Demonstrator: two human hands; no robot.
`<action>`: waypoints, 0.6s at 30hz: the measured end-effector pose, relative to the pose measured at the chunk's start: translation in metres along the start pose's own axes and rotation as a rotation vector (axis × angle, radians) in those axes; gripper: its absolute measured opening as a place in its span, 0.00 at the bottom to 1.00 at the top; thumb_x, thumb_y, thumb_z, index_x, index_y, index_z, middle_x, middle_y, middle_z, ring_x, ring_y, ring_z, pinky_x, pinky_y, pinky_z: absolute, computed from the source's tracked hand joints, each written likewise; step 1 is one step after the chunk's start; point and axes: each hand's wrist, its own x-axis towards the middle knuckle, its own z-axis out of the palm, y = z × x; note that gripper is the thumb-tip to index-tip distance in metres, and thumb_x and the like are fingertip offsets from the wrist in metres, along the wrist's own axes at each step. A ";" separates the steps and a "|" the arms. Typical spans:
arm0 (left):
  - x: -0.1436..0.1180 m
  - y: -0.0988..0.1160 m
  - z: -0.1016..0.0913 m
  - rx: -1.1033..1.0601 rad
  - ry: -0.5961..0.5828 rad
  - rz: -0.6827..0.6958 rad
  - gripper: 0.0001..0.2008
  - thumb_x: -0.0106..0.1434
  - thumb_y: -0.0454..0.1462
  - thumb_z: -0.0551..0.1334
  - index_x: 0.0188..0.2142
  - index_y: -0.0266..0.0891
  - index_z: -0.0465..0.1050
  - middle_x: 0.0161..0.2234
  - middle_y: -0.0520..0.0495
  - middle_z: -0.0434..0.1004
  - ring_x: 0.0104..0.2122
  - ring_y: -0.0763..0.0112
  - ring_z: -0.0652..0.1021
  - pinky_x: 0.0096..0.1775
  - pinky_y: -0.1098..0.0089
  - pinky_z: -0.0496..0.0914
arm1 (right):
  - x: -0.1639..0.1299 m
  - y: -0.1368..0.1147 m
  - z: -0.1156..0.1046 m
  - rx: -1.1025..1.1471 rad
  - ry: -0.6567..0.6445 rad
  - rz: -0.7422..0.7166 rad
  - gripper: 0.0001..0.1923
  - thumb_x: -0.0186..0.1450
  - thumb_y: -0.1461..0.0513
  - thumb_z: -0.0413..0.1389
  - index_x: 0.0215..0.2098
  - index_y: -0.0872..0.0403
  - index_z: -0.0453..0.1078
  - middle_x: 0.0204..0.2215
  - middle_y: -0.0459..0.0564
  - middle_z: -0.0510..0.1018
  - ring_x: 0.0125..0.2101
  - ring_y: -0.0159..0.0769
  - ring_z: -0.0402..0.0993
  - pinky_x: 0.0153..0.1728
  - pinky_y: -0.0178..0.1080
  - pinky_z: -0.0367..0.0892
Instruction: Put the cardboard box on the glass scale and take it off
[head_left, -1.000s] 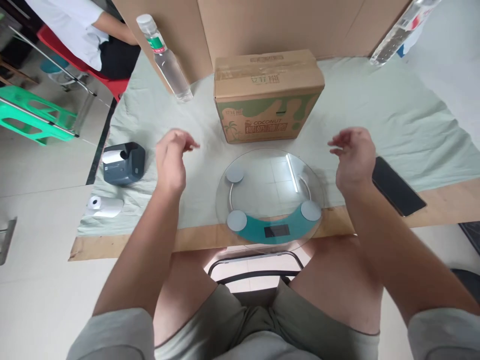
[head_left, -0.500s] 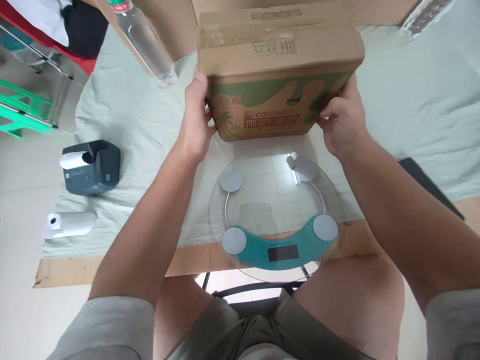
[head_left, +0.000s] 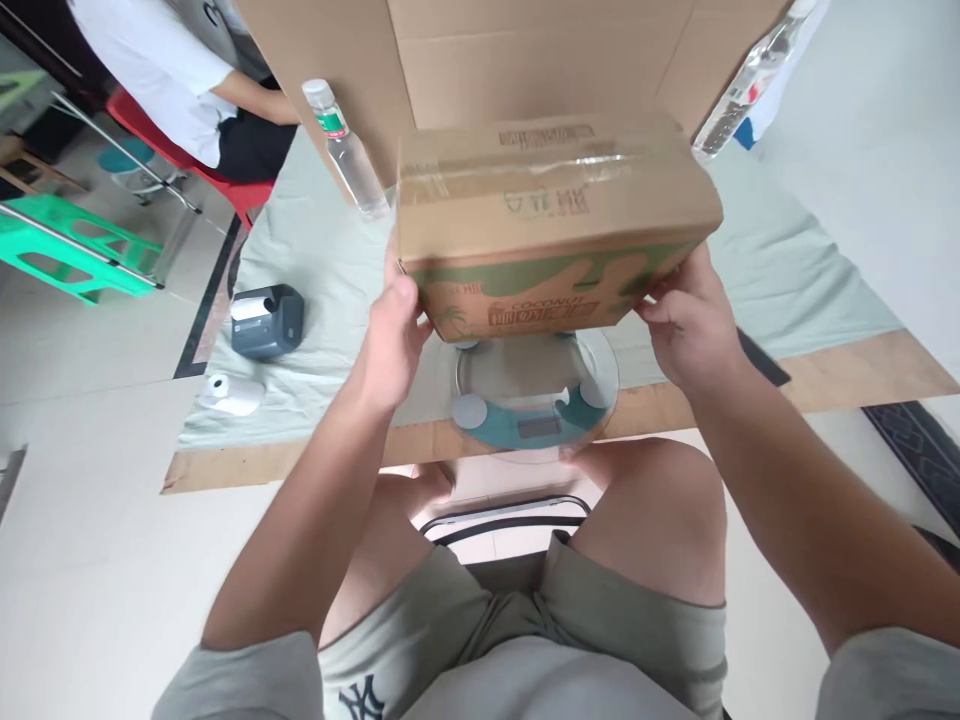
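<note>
box (head_left: 551,225): centre frame, raised above the scale (head_left: 536,405) (taped shut)
left hand (head_left: 394,335): grip clamped on its left end
right hand (head_left: 686,325): pressing the opposite end, steadying it level

bottle (head_left: 346,150) left of box (head_left: 551,215), open cloth (head_left: 330,260) between

Both forearms reach forward from the lower corners toward twelve o'clock, bare from the short grey sleeves down. The left hand (head_left: 391,335) is raised at about eleven o'clock, wrist straight, thumb pointing up and the palm turned inward toward three o'clock, fingers hidden behind what it clasps. The right hand (head_left: 691,322) mirrors it at about one o'clock, palm facing nine o'clock, knuckles toward the camera and fingers curled in a firm grip. Both elbows are bent, above the bare knees.
</note>
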 end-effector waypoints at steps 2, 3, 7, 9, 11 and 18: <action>-0.023 -0.004 0.000 -0.008 -0.020 -0.021 0.39 0.47 0.72 0.66 0.45 0.47 0.75 0.51 0.38 0.79 0.62 0.44 0.75 0.51 0.56 0.77 | -0.027 -0.001 -0.004 0.015 0.006 0.026 0.29 0.44 0.67 0.57 0.45 0.46 0.72 0.38 0.45 0.74 0.41 0.37 0.70 0.36 0.38 0.68; -0.033 -0.006 0.000 -0.013 -0.036 -0.027 0.39 0.48 0.72 0.66 0.46 0.47 0.74 0.51 0.38 0.79 0.62 0.44 0.75 0.52 0.56 0.77 | -0.039 -0.001 -0.006 0.019 0.008 0.038 0.29 0.43 0.67 0.57 0.45 0.46 0.72 0.39 0.44 0.75 0.42 0.37 0.70 0.37 0.38 0.68; -0.065 -0.010 0.006 -0.031 -0.085 -0.026 0.40 0.50 0.71 0.64 0.50 0.47 0.74 0.56 0.38 0.79 0.63 0.44 0.74 0.58 0.54 0.75 | -0.077 0.000 -0.009 0.027 0.004 0.071 0.29 0.45 0.67 0.57 0.46 0.47 0.71 0.39 0.44 0.76 0.41 0.36 0.70 0.37 0.37 0.68; -0.075 -0.010 0.010 -0.043 -0.105 -0.014 0.40 0.52 0.70 0.63 0.53 0.47 0.74 0.59 0.38 0.78 0.65 0.44 0.72 0.62 0.53 0.72 | -0.088 0.002 -0.012 0.027 0.000 0.079 0.28 0.46 0.66 0.59 0.47 0.47 0.71 0.39 0.44 0.76 0.40 0.36 0.70 0.36 0.37 0.67; -0.082 -0.011 0.012 -0.053 -0.135 0.002 0.41 0.55 0.69 0.62 0.56 0.47 0.73 0.61 0.39 0.76 0.68 0.44 0.69 0.66 0.51 0.68 | -0.093 0.006 -0.016 0.022 -0.012 0.073 0.27 0.47 0.66 0.59 0.47 0.48 0.71 0.38 0.44 0.75 0.39 0.36 0.70 0.36 0.37 0.67; -0.085 -0.024 0.009 -0.038 -0.175 0.000 0.45 0.57 0.69 0.60 0.64 0.48 0.68 0.66 0.40 0.73 0.73 0.43 0.61 0.72 0.48 0.57 | -0.095 0.026 -0.025 -0.006 -0.057 0.020 0.27 0.48 0.66 0.58 0.47 0.46 0.71 0.38 0.43 0.76 0.39 0.38 0.70 0.37 0.39 0.67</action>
